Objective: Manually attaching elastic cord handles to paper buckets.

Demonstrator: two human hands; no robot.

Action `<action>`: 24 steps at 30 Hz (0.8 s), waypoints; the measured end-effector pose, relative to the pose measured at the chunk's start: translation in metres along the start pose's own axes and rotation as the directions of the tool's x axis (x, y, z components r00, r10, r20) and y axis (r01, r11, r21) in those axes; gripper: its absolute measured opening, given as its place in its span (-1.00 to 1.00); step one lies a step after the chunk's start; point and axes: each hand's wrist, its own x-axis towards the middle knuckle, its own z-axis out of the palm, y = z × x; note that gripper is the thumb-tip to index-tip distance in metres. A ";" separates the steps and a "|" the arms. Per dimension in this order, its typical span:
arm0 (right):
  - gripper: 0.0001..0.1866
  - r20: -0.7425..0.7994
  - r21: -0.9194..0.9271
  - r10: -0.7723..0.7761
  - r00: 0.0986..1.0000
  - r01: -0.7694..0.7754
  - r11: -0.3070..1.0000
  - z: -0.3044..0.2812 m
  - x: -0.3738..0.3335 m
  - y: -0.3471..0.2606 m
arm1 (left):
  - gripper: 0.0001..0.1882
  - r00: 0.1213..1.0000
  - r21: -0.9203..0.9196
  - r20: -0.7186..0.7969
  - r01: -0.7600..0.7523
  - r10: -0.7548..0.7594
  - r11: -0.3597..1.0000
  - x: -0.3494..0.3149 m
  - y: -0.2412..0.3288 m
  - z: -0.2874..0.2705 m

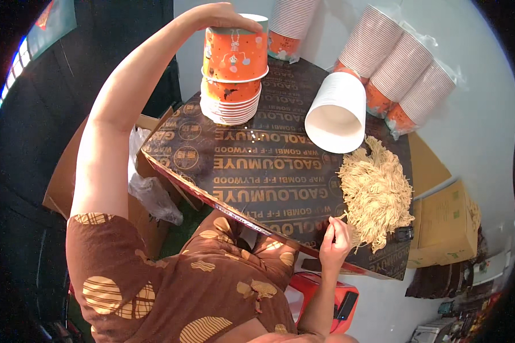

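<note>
My left hand is closed on the top of an orange patterned paper tub, which is upside down with its base upward. The tub sits over a stack of inverted paper tubs whose white rims show below it. My right hand is closed in a pinch at the table's near edge, beside a loose heap of tan strings. A strand reaches its fingertips; the fingers partly cover what they hold.
White nested paper tubs lie on their side on the dark printed plywood table, mouth toward me. Plastic-wrapped tub stacks stand behind. A cardboard box is at the right, an open carton at the left, and a red-orange object below the table edge.
</note>
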 end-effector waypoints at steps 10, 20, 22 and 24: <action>-0.83 0.001 -0.022 -0.038 0.999 0.038 0.999 0.003 0.002 -0.001 | 0.36 0.998 0.178 -0.059 0.004 0.007 0.984 0.007 0.005 0.042; -0.83 -0.024 -0.045 -0.044 0.999 0.043 0.998 0.002 0.000 -0.005 | 0.39 0.980 0.197 -0.197 0.080 -0.041 0.977 -0.002 0.000 0.080; -0.83 -0.024 -0.047 -0.035 0.999 0.033 0.998 0.002 0.000 -0.005 | 0.42 0.982 0.223 -0.183 0.083 -0.042 0.971 -0.004 -0.003 0.083; -0.83 -0.024 -0.029 -0.042 0.999 0.042 0.999 0.004 0.001 -0.003 | 0.41 0.984 0.266 -0.176 0.062 -0.015 0.962 0.006 -0.015 0.090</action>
